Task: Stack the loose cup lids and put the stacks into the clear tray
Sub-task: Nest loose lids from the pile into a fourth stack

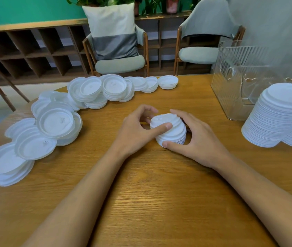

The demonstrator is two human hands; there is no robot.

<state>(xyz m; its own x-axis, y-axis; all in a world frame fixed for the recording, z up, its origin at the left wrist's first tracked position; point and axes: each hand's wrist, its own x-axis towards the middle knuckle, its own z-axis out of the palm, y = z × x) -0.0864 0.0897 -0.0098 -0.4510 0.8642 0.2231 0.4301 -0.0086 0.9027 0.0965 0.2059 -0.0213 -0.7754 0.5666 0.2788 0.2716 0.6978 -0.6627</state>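
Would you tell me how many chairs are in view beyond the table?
2 in full: the chair with the pillow opposite the person, and the cloth-draped chair to its right, behind the clear tray. Legs at the left edge may belong to a third.

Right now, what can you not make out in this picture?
Head view: far side of the small lid stack, hidden by the left hand and right hand.
Head view: the tall lid stacks, cut off by the right edge.
Head view: contents of the clear tray, blurred by its ribbed walls.
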